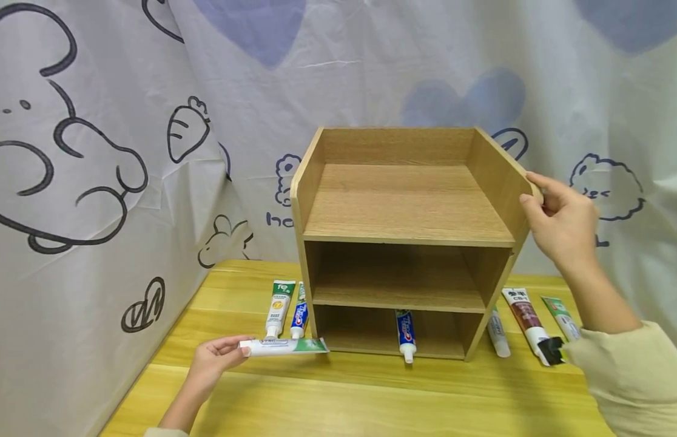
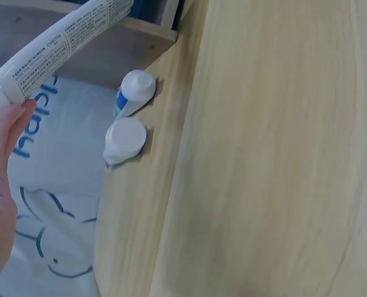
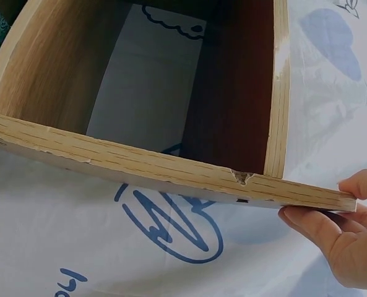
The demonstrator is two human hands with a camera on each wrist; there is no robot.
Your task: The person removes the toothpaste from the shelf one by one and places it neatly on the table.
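Note:
My left hand (image 1: 210, 367) pinches a white and green toothpaste tube (image 1: 284, 346) by its capped end. The tube lies level in front of the wooden shelf's lower left corner, its green end pointing right. In the left wrist view, fine print covers the tube (image 2: 62, 49) beside the fingers. My right hand (image 1: 568, 221) grips the front edge of the right side panel of the wooden shelf (image 1: 409, 200), thumb on one face and fingers on the other. In the bottom compartment lies a blue toothpaste tube (image 1: 406, 335), its white cap sticking out at the front.
Left of the shelf lie a green and white tube (image 1: 281, 303) and a blue tube (image 1: 299, 315). To its right are a white tube (image 1: 498, 334), a maroon tube (image 1: 526, 315) with black on its cap, and a green tube (image 1: 562, 317). A patterned curtain (image 1: 360, 73) hangs behind.

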